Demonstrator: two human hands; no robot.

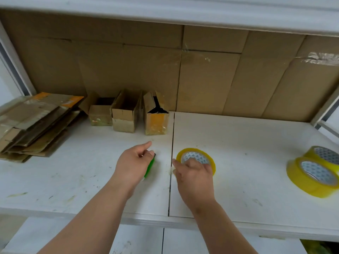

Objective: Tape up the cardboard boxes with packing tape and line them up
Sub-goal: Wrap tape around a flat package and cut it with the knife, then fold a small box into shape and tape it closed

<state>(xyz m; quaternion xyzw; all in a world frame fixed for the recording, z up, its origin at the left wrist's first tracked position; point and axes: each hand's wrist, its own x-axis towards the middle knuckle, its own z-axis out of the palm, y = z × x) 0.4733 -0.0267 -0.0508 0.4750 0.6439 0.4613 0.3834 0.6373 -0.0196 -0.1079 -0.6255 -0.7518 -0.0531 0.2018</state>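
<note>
Three small cardboard boxes stand in a row at the back of the white shelf: a low one (pixel 100 115), a middle one (pixel 124 114) and a taller one (pixel 157 118) with yellowish tape on its front. Their tops look open. My left hand (pixel 134 162) grips a green cutter (pixel 151 166) that lies against the shelf. My right hand (pixel 192 173) holds a yellow roll of packing tape (pixel 197 158) on the shelf, fingers curled over its near side, beside the seam between the two shelf boards.
A pile of flattened cardboard (pixel 34 125) lies at the left. Two more yellow tape rolls (pixel 317 171) sit at the right edge. Cardboard sheets (pixel 201 74) line the back wall. An upper shelf (pixel 183 13) hangs overhead.
</note>
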